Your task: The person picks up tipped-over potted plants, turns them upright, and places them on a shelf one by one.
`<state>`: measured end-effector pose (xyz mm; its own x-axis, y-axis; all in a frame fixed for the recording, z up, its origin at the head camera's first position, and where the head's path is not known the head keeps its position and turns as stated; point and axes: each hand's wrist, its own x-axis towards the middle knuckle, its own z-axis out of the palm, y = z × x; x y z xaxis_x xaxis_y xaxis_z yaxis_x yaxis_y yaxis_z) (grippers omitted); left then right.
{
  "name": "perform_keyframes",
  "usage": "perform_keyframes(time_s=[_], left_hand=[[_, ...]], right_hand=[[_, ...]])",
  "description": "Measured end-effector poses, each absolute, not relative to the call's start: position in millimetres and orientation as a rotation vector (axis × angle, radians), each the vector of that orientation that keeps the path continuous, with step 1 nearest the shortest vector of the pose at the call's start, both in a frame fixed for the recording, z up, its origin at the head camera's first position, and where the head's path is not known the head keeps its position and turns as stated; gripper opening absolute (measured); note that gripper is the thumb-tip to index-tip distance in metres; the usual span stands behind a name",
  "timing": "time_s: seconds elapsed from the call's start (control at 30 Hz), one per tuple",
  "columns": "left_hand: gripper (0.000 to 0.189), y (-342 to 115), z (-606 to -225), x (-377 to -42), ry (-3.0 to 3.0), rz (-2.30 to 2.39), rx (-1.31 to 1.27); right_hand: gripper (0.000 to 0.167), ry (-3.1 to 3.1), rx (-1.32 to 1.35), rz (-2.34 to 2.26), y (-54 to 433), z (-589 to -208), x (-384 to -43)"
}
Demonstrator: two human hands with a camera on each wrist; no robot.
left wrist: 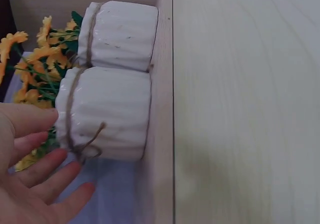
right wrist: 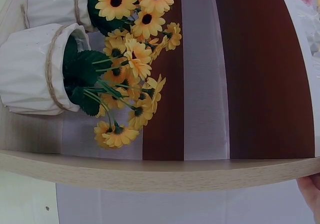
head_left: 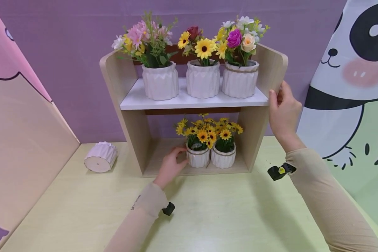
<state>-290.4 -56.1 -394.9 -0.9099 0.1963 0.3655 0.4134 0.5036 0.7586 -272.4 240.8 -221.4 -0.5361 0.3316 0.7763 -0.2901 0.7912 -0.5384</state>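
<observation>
A wooden two-tier shelf (head_left: 133, 147) stands against the wall. On its lower level sit two white pots with twine round them, a left pot (head_left: 197, 158) and a right pot (head_left: 223, 159), both full of yellow daisies (right wrist: 137, 59). My left hand (head_left: 171, 166) is beside the left pot, fingers loosely spread, one fingertip right at its rim in the left wrist view. With my right hand (head_left: 285, 113) I grip the front edge of the shelf's right side panel (head_left: 272, 66), thumb in front and fingers round the outside.
Three white flower pots stand on the upper white board (head_left: 192, 102), holding pink flowers (head_left: 141, 35), a sunflower mix (head_left: 204, 48) and roses (head_left: 234, 38). A white pot (head_left: 101, 156) lies on its side on the table (head_left: 208, 217), left of the shelf. Cartoon panels flank both sides.
</observation>
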Motion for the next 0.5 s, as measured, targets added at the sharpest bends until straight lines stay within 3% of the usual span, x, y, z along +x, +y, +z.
perform_keyframes(time_s=[0.5], left_hand=[[0.024,-114,-387,-257,-2.603,-1.208,-0.461]], right_hand=[[0.036,-1.961,-0.016,0.791,241,-221,-274]])
